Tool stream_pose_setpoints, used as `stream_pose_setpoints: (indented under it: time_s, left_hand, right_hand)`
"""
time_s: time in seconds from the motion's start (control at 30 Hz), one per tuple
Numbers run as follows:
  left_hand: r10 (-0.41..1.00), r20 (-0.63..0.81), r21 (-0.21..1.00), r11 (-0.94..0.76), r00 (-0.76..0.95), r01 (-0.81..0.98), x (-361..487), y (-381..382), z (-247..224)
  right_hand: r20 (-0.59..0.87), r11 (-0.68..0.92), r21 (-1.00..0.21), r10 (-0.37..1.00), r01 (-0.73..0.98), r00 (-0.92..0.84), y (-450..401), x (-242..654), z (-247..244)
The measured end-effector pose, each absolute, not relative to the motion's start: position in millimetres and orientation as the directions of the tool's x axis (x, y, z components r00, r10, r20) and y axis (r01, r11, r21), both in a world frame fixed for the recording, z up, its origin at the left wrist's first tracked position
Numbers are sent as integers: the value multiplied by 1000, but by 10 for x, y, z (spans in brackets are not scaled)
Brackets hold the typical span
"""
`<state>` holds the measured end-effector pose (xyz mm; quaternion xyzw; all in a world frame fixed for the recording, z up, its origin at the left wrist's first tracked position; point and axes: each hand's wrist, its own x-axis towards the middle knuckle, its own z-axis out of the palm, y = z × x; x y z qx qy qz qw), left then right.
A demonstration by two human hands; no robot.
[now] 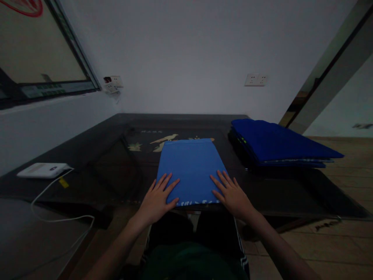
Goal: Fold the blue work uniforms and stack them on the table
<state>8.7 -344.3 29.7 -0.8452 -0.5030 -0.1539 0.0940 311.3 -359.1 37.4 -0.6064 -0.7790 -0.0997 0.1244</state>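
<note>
A light blue folded cloth or bag (190, 167) lies flat on the dark glossy table (110, 163), with white marks along its near edge. My left hand (157, 198) rests on its near left corner, fingers spread. On the near right side lies my right hand (233, 194), its fingers also apart and pressing flat on the blue material. Neither hand grips anything. To the right, a stack of darker blue folded pieces (279, 144) sits on the table.
A white device (43, 170) with a white cable lies at the table's left, the cable hanging over the front edge. Wall sockets (255, 80) are on the wall behind. A window (43, 50) is at the upper left.
</note>
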Motion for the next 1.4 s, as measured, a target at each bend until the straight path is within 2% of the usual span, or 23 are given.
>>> stream_pose_setpoints:
  time_s: [0.23,0.4,0.53,0.6,0.67,0.83,1.03,1.17,1.23,1.3,1.4]
  left_hand:
    - [839,381,31,-432,389,901,-94,-3395,267]
    - [874,430,44,-271,227,962,-182,-3149,563]
    - [825,416,33,-435,383,900,172,-2810,854]
    - [796,381,33,-520,470,853,431,-2588,928]
    - [790,352,35,-546,501,837,633,-2360,941]
    - [867,294,82,-442,402,893,636,-1962,838]
    - [895,270,113,-396,356,911,362,-1836,849]
    - [907,328,140,-322,263,936,105,-1764,938]
    - [924,357,208,-222,138,952,-98,-1739,985]
    - [948,317,349,-149,33,925,-299,-1727,1031]
    - [990,139,649,-114,30,752,-490,-1708,1095]
  right_hand:
    - [361,177,-55,921,983,-146,-3607,3357,197]
    - [418,97,-117,907,988,-40,-3556,3396,309]
    - [479,224,-88,864,971,-156,-3322,3116,757]
    - [453,281,-58,863,958,-226,-3092,2909,969]
    - [383,274,-47,893,961,-236,-2830,2751,1089]
    - [211,167,-75,966,983,-148,-2371,2789,999]
    - [245,135,-122,964,983,-102,-2315,3005,863]
    - [312,143,-147,946,979,-92,-2422,3168,880]
    - [384,171,-199,919,965,-84,-2528,3340,869]
    - [423,190,-310,905,932,-44,-2668,3545,843]
    - [304,172,-593,953,787,21,-2912,3785,806]
